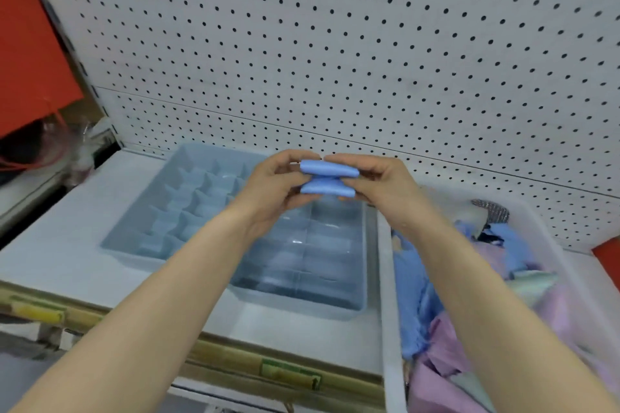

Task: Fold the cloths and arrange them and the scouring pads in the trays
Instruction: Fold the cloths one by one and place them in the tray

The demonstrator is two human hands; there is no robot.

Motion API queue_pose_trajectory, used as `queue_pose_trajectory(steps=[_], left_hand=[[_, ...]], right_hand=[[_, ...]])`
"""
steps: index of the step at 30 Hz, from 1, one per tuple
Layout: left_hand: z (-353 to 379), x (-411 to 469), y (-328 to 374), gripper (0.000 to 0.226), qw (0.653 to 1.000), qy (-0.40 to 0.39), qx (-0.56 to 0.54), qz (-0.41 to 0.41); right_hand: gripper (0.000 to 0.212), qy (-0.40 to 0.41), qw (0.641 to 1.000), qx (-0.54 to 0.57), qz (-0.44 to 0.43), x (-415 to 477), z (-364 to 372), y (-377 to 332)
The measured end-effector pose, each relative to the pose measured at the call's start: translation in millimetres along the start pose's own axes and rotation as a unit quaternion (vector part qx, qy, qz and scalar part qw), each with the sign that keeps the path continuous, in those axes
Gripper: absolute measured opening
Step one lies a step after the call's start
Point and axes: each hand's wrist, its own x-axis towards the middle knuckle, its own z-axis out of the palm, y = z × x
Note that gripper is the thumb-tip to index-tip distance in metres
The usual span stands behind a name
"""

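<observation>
A small folded blue cloth is held up in front of me, above the trays. My left hand grips its left end and my right hand pinches its right end. Below stand two grey-blue divided trays: one at the left with small compartments, one at the centre with larger compartments. On the right, a white bin holds several loose blue, pink and pale green cloths. A silver scouring pad lies at the bin's far end.
A white pegboard wall rises behind the shelf. The white shelf surface carries the trays, with a price strip along its front edge. A red panel and clutter sit at the far left.
</observation>
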Motion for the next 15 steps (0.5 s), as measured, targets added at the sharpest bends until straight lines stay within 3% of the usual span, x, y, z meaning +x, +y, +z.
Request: queue_pose_trajectory(steps=[3, 6, 9, 11, 13, 15], left_hand=[[-29, 9, 7, 0.027, 0.994, -0.018, -0.087, -0.060], [-51, 20, 3, 0.028, 0.997, -0.023, -0.055, -0.055], [-67, 31, -3, 0.028, 0.999, -0.032, 0.020, -0.017], [-76, 38, -6, 0.031, 0.997, -0.051, 0.063, 0.011], [-86, 44, -8, 0.036, 0.991, -0.067, 0.112, 0.033], [-99, 50, -12, 0.039, 0.979, -0.041, 0.195, 0.047]], right_hand=[[0.050, 0.016, 0.996, -0.085, -0.011, 12, 21, 6], [0.062, 0.015, 0.994, -0.103, 0.015, 23, 38, 11], [0.042, 0.035, 0.995, 0.002, 0.095, 33, 50, 14], [0.021, 0.012, 0.991, -0.014, 0.132, 40, 54, 15], [0.020, -0.029, 0.986, -0.058, 0.154, 48, 56, 21], [0.020, 0.020, 0.982, -0.089, 0.164, 59, 51, 30]])
